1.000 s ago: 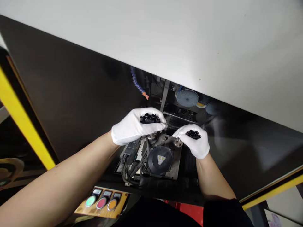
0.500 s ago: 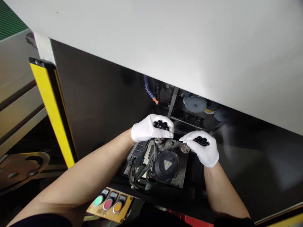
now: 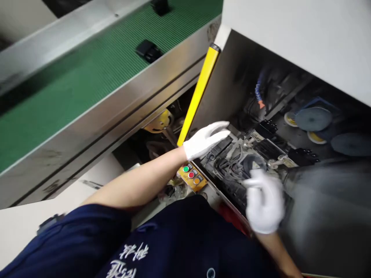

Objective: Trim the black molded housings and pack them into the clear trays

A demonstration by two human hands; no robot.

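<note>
My left hand (image 3: 207, 141), in a white glove, is over the left side of the machine opening with thumb and fingers apart and nothing in it. In front of the machine's cables is my right hand (image 3: 265, 204), also gloved and blurred by motion; its fingers look loosely curved and apart, with no object visible. Beyond the hands, one black knobbed part (image 3: 267, 127) sits at the left metal holder (image 3: 248, 143). A second black knobbed part (image 3: 303, 156) sits at the right holder (image 3: 274, 164). Neither hand touches these parts.
Grey round discs (image 3: 313, 119) stand behind the black parts, near a blue hose (image 3: 257, 90) with an orange nozzle. A yellow bar (image 3: 199, 92) edges the opening. A button box (image 3: 193, 175) is below my left hand. Left, a green conveyor (image 3: 87, 92) carries black pieces (image 3: 148, 51).
Both hands have let go of the black knobbed parts, which stay at the holders. The hands have drawn back toward me, and the view has swung left, bringing in the conveyor.
</note>
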